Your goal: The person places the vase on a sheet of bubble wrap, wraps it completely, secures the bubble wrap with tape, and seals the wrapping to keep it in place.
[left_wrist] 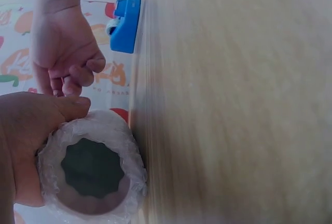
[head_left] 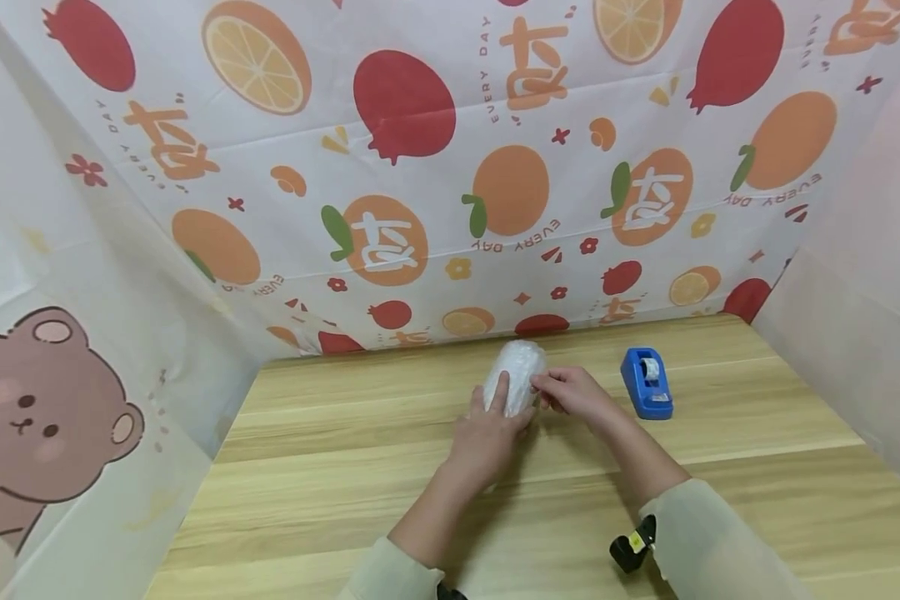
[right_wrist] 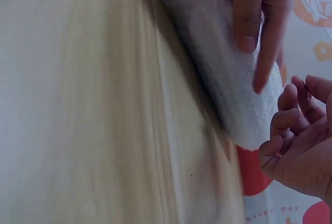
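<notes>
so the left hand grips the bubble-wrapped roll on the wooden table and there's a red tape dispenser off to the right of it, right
Not quite: the tape dispenser is blue plastic, not red, as the head view shows. The rest holds: the left hand grips the white bubble-wrapped roll over the light wooden table, and the dispenser sits to the right of it.

— Where are the hands?
— Centre of the frame: left hand reaches forward, fingers curled in a grip.
— And the right hand?
— Just right of it, fingertips pinched together.
</notes>
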Motion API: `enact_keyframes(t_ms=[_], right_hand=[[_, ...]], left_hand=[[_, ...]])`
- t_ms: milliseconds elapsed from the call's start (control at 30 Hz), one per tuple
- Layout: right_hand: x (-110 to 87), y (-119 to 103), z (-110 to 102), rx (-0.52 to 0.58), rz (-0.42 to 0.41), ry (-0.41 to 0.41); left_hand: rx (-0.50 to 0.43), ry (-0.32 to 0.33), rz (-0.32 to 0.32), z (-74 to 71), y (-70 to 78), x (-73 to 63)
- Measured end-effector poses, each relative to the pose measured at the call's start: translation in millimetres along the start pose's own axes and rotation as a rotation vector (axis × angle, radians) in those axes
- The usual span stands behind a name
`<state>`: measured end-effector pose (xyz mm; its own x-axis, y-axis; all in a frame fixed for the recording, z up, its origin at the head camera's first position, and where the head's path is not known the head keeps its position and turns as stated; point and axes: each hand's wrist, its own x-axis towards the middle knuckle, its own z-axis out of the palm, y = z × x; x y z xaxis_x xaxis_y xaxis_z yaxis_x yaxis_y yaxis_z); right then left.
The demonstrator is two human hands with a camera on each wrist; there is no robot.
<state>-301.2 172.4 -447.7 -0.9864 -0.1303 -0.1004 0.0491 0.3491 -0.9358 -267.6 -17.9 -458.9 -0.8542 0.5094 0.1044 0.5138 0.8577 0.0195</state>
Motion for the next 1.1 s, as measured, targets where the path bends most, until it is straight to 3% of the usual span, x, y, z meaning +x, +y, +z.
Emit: enact_keyframes(t_ms=[600,1100], right_hand=[[8.5,2.9,-5.1,0.119,0.07,0.005],[16.4,-10.4,4.1,0.033,0.058,-0.144]], left_hand=[[-0.057,0.043,0.019,0.6,-4.3,0.3],[-0.074,0.049,0.056,0.2,-4.9,1.7]])
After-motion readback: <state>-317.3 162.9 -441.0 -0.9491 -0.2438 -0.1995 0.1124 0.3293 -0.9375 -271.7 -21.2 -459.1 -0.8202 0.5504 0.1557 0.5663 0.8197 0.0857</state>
